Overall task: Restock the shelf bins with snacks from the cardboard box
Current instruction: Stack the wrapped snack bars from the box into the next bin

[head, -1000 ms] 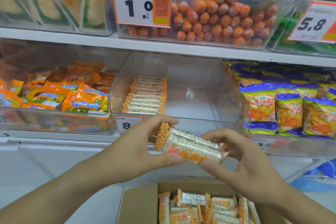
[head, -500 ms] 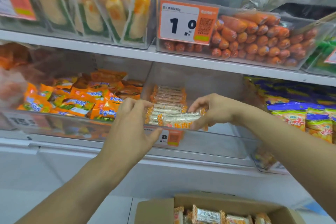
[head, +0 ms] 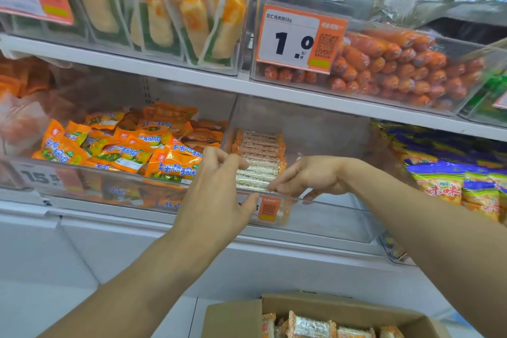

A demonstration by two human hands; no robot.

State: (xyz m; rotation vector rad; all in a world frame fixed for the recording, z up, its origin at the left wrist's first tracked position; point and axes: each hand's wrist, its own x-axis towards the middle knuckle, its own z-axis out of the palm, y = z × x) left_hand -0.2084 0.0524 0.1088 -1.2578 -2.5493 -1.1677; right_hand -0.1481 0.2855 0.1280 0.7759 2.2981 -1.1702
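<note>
mostly bare clear bin (head: 323, 217) holds snack bars (head: 258, 162); both hands touching front bar, fingers relaxed

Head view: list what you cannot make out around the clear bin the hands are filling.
- Price tag on the clear bin: the left hand covers most of it, so the price is unreadable.
- Right hand: its fingers touch the front snack bar; whether they pinch it is unclear.
- Cardboard box: cut off by the bottom edge, so its count is unknown.
- Left bin's tag: blurred behind plastic.
</note>
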